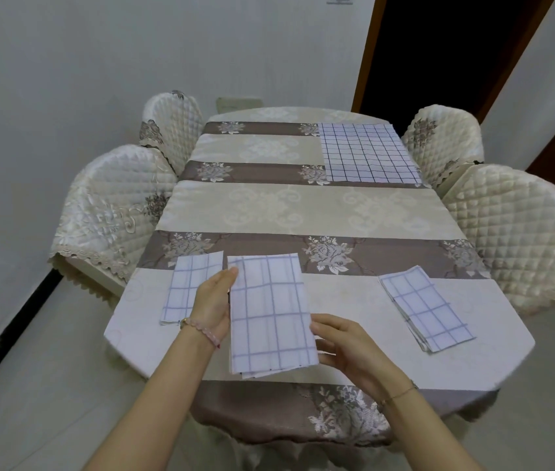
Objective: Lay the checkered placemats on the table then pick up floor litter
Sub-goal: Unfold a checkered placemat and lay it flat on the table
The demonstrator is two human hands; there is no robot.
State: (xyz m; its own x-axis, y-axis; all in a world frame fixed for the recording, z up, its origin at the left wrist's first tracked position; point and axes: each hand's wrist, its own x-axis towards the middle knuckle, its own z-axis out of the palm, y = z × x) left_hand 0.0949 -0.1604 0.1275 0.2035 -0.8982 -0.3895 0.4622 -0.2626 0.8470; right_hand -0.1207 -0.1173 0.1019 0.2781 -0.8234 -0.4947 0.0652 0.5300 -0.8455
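My left hand point(213, 300) and right hand point(340, 345) pinch the side edges of the folded checkered placemat point(271, 314) over the near end of the table point(303, 205); only the spread placemat point(368, 153) at its far-right corner is laid, leaving this one, the near-left mat point(191, 287), the near-right mat point(425, 309) and the floor litter

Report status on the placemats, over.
Left hand, right hand grip held placemat, folded. Spread placemat far right. Left spare, right spare folded on table. Nothing blocking.

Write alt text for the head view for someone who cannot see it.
The left hand and right hand hold a folded checkered placemat over the table's near end. The left placemat and right placemat lie folded beside it; an unfolded placemat lies far right.
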